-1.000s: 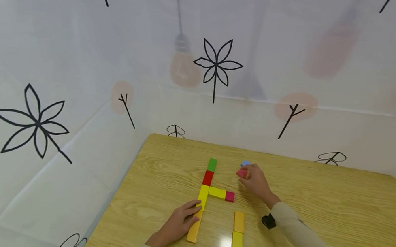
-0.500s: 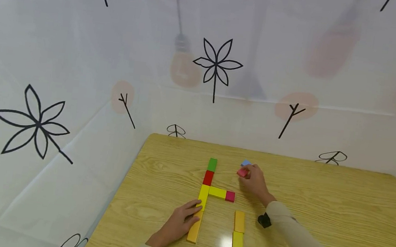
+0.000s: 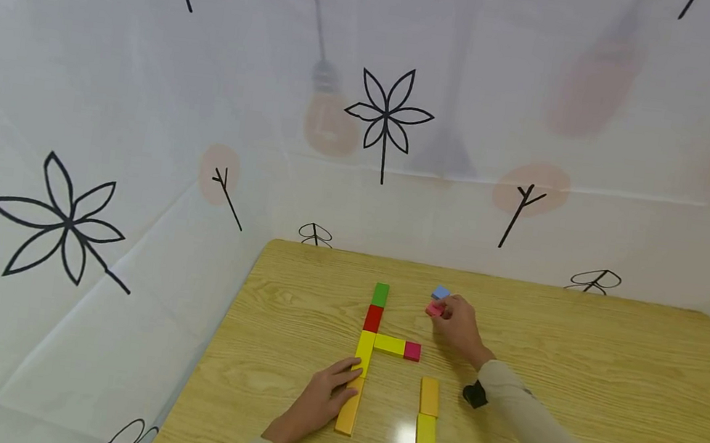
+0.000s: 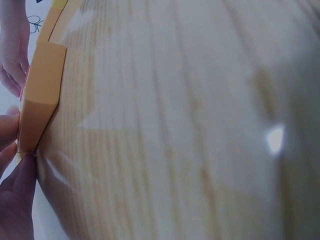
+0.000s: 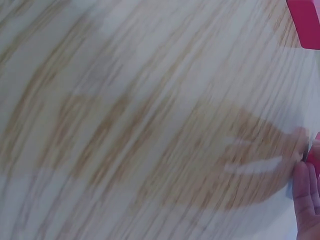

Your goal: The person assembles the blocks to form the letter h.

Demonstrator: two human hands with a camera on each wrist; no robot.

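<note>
My left hand (image 3: 322,397) rests its fingertips across a yellow block (image 3: 366,347) and the orange block (image 3: 347,414) touching its near end. In the left wrist view its fingers lie right against the orange block (image 4: 44,75). Farther off, my right hand (image 3: 461,329) pinches a small pink block (image 3: 433,309) between thumb and fingers. Just behind that lies a blue block (image 3: 442,292). Beyond the yellow block the column continues with a red block (image 3: 373,318) and a green block (image 3: 380,294). Another yellow block (image 3: 390,345) branches right, with a magenta block (image 3: 412,351) at its end.
A second orange block (image 3: 430,397) and a yellow block (image 3: 425,437) lie end to end to the right of the column. All stand on a wood-grain table (image 3: 606,382), bounded by a printed white cloth (image 3: 264,94) behind and at left.
The right hand shifts very slightly toward the near side with the pink block, and more of the blue block shows. The left hand stays put.
</note>
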